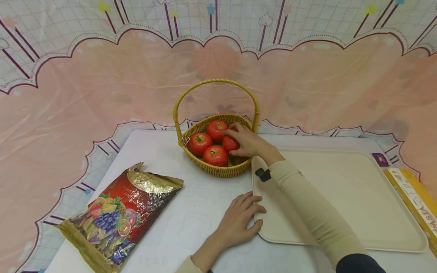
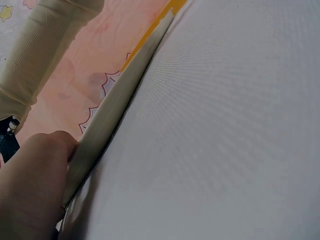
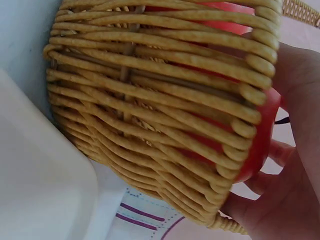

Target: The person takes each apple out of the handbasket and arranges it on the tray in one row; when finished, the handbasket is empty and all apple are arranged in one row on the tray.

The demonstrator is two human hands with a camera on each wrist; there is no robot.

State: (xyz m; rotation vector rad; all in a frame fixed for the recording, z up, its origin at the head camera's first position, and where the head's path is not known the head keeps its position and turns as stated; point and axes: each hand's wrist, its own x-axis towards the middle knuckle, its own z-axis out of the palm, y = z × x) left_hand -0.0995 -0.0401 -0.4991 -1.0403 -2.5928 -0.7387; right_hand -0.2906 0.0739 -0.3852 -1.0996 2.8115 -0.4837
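Two hands: the right hand [image 1: 248,140] is at the basket [image 1: 223,173], the left hand [image 1: 239,220] at the tray [image 1: 341,193].
Right hand: fingers and thumb curl round one apple [image 1: 230,142], gripping it inside the basket's right side.
Left hand: relaxed, fingers loosely spread, tips resting on the near part of the tray's left edge.
Apple hold: the step in hand looks like picking this apple; whether its weight is off the basket, I cannot tell.
Lift: from here it would call for a firm grip and a path clear of the rim and the arched handle [image 1: 216,80]; the smooth skin could slip.
Apple skin: deep red and shiny, largely covered by fingers from above; the right wrist view shows red above the rim and through the weave.
Other apples [image 1: 215,155]: three, red and glossy, close beside it, stem ends up on the two nearest.
Basket: yellow-brown wicker, upright, just beside the tray's far left corner.
Tray: cream, rounded corners, flat on the white table [image 1: 191,212].
Farther out: a candy bag [image 1: 116,216] lies left; a yellow pasta box [image 1: 414,201] sits by the tray's right edge.
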